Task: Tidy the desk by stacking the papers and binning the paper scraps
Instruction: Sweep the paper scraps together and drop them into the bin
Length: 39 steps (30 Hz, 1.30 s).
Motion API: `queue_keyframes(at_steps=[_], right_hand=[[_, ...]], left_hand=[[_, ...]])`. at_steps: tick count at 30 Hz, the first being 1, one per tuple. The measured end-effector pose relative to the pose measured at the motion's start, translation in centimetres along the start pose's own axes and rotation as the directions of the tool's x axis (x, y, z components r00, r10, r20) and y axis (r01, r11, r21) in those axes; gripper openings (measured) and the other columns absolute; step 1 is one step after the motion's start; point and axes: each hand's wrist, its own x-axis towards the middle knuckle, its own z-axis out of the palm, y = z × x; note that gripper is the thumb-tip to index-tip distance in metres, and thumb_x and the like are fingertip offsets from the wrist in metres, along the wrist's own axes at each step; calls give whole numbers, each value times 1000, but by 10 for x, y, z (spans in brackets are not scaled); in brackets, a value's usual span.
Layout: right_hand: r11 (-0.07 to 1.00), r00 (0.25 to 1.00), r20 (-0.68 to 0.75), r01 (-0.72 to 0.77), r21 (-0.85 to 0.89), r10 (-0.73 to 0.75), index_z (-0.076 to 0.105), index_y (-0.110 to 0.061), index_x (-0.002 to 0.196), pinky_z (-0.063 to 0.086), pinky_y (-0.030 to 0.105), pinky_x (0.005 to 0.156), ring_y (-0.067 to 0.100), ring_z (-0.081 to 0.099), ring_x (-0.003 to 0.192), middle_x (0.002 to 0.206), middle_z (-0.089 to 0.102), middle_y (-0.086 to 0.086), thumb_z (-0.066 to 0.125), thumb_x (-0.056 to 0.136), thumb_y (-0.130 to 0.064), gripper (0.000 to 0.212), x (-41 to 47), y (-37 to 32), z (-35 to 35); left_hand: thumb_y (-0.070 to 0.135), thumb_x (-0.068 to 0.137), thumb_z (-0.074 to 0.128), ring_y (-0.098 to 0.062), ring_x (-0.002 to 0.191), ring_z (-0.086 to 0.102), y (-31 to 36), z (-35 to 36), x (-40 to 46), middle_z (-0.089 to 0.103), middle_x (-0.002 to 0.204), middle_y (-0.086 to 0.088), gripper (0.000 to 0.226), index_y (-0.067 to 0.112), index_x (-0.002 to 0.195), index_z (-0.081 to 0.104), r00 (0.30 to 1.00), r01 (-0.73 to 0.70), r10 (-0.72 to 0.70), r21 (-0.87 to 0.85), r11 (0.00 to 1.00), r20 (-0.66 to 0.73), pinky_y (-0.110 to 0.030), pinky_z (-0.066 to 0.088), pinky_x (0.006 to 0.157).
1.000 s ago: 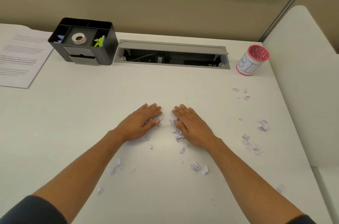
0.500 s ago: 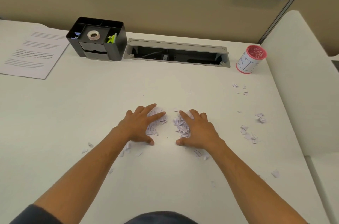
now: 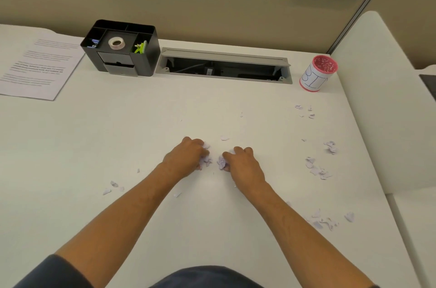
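Observation:
On the white desk [image 3: 146,136], my left hand [image 3: 186,158] and my right hand [image 3: 243,165] sit side by side near the middle, fingers curled around small heaps of pale paper scraps [image 3: 213,160]. More scraps [image 3: 317,168] lie scattered to the right, others [image 3: 326,221] near the front right and a few [image 3: 112,187] to the left. A printed stack of papers [image 3: 37,65] rests at the far left. A small pink-rimmed cup marked "BIN" [image 3: 317,74] stands at the back right, well away from both hands.
A black desk organiser [image 3: 120,48] with a tape roll stands at the back left. Beside it is an open grey cable tray [image 3: 224,67] set into the desk. A white divider panel [image 3: 387,99] borders the right side.
Both hands went from flat and spread over the scraps to curled, closing on the gathered heaps. The view shifted slightly.

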Motion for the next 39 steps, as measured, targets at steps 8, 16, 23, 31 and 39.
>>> queue_keyframes(at_steps=[8, 16, 23, 31, 39], right_hand=[[998, 998, -25, 58, 27, -57, 57, -8, 118, 31, 32, 68, 30, 44, 116, 118, 56, 11, 58, 87, -1, 32, -8, 2, 1], [995, 996, -75, 50, 85, -44, 61, -9, 118, 43, 34, 73, 29, 50, 111, 113, 61, 11, 50, 92, -3, 29, -5, 9, 8], [728, 969, -137, -57, 683, 205, 77, -11, 88, 37, 7, 57, 5, 57, 65, 72, 66, -7, 62, 85, 0, 19, -7, 34, -5], [370, 946, -33, -93, 924, 321, 78, -24, 91, 50, 35, 70, 15, 62, 71, 84, 74, 1, 72, 83, -21, 10, -18, 96, -10], [30, 925, -51, 43, 999, 376, 74, -5, 95, 44, 20, 58, 23, 51, 67, 74, 61, 9, 65, 89, -1, 11, -25, 151, -25]], left_hand=[[-3, 75, 61, -25, 70, 51, 6, 6, -9, 48, 72, 1, 27, 19, 61, 55, 997, 26, -32, -79, 996, -69, -37, 49, 62], [-5, 83, 50, -25, 95, 62, 17, 3, -14, 66, 104, -6, 33, 11, 98, 74, 982, 158, -173, -181, 971, -70, -28, 44, 76], [-9, 82, 58, -18, 83, 68, 29, -2, -11, 75, 90, -4, 27, 10, 88, 77, 932, 202, -334, -561, 803, -143, -26, 54, 78], [3, 80, 76, 3, 64, 66, 68, -23, 20, 73, 78, 7, 18, 21, 79, 77, 935, 149, -344, -790, 594, -83, -21, 55, 62], [6, 74, 82, -19, 82, 71, 112, -46, 82, 76, 87, -1, 18, 22, 82, 79, 958, 86, -279, -872, 483, -60, -32, 59, 77]])
